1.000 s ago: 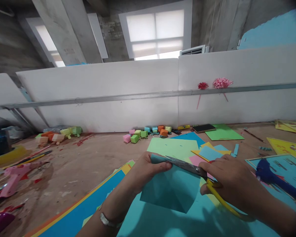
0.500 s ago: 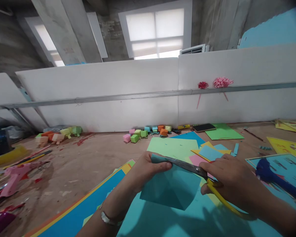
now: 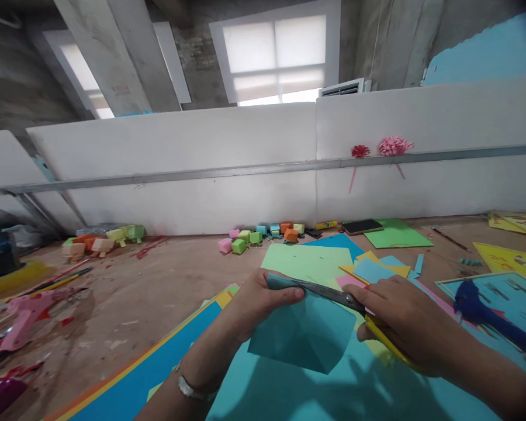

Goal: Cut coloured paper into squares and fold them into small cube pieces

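The surface (image 3: 153,286) ran wide and brown beneath everything, and on its near part lay the large light-blue sheet (image 3: 319,400), with the pale green sheet (image 3: 304,257) beyond it. Above the light-blue sheet, right in front of me, I had the teal paper (image 3: 307,339), tilted and hanging from its upper left corner. My left hand (image 3: 260,304) held that corner in a closed grip, thumb on top, the fingers behind mostly hidden. My right hand (image 3: 403,310) was closed on the scissors (image 3: 347,298), its grip wrapped about the yellow handles, though I could not tell how the fingers sat in the loops. The blades slanted along the paper's upper edge, pointing toward my left thumb; whether they were fully together or slightly parted was too fine to make out. To do this cleanly, I judged, the paper wanted light tension from the left side, enough to stop it buckling without creasing the corner, and short, even squeezes from the right with the wrist level. Smallest but most pressing was the blade tip, close beside my thumb: the pinch was best set clear of the cutting line.
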A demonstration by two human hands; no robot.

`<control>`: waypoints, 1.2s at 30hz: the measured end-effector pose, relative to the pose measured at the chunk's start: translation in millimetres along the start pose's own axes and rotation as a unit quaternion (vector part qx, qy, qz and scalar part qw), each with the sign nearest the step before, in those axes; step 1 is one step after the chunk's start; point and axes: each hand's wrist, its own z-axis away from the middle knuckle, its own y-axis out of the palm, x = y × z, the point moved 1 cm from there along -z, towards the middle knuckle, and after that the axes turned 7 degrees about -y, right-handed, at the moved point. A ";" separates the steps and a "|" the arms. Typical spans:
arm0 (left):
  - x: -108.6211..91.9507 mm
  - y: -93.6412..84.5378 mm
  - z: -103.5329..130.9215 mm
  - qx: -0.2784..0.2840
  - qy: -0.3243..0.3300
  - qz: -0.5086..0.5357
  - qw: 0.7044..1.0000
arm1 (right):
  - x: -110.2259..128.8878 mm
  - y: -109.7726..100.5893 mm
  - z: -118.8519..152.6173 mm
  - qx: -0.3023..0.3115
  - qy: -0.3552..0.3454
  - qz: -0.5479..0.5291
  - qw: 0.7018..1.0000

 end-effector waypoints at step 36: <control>-5.4 6.3 2.0 -0.005 0.076 -0.113 0.991 | 6.5 13.4 7.3 0.043 0.107 -0.164 0.980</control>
